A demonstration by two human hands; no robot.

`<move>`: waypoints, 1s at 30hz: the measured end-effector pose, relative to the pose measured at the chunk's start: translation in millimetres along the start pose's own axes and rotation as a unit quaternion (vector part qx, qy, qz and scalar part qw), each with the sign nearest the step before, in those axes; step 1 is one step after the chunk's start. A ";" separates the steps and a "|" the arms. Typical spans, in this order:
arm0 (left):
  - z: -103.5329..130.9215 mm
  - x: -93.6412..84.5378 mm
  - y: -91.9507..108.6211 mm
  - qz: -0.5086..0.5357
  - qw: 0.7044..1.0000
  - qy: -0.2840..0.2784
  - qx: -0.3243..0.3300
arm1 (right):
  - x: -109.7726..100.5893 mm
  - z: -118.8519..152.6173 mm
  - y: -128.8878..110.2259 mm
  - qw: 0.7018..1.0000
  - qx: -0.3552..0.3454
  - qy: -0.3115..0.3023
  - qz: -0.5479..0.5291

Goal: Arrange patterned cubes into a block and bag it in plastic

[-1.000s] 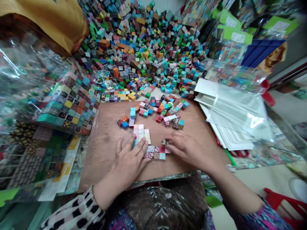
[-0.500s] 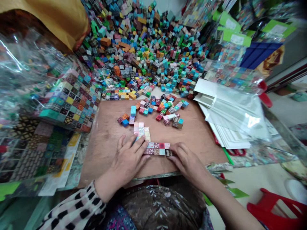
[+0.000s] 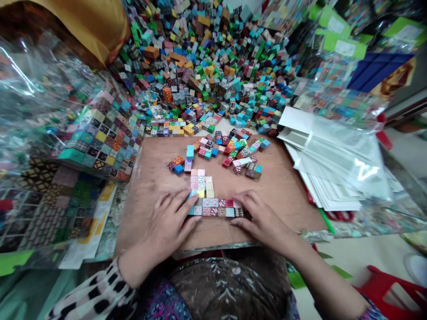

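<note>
Two rows of small printed cubes lie together near the front of the brown board, in pink, red, grey and pale blue. My right hand grips the right end, thumb in front and fingers behind. At the left end, my left hand has its thumb against the front edge and its fingers curled over the cubes, hiding some. Above the left part stands a joined patch of pink, grey and yellow cubes. A cream block sits beside that patch, close behind the rows.
Loose cubes lie scattered at the back of the brown board. Beyond rises a big heap of cubes. Bagged cube blocks stand left; white cards and red-handled scissors lie right.
My left hand has slid left, uncovering more of the rows and a yellow cube. My right fingers have shifted onto the rows' right end. The camera view has moved slightly.
</note>
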State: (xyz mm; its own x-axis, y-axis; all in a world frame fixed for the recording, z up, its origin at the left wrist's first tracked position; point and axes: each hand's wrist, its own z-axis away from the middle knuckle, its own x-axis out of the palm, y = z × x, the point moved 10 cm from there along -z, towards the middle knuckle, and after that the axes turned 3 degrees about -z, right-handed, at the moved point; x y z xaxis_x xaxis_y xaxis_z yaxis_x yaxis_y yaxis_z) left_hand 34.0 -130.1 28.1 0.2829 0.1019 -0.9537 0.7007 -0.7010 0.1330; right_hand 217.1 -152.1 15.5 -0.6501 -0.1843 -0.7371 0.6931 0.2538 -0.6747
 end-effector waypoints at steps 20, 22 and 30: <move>-3.5 -24.6 23.2 -0.032 0.992 0.109 0.050 | 39.9 -102.6 -77.9 0.841 -0.387 -0.168 0.339; -2.1 -23.5 23.3 -0.029 0.992 0.110 0.054 | 41.8 -105.7 -78.8 0.836 -0.391 -0.180 0.341; 8.0 -16.2 26.1 -0.047 0.991 0.111 0.059 | 39.4 -110.9 -83.7 0.846 -0.358 -0.216 0.330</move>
State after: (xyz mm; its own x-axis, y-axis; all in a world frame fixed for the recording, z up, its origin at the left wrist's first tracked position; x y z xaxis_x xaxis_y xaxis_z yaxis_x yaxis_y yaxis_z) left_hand 42.5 -155.7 44.9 0.3662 0.3145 -0.8758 0.6526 -0.7577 0.0008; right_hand 98.9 -75.3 47.1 0.0865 -0.0682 -0.9939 0.3937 0.9188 -0.0287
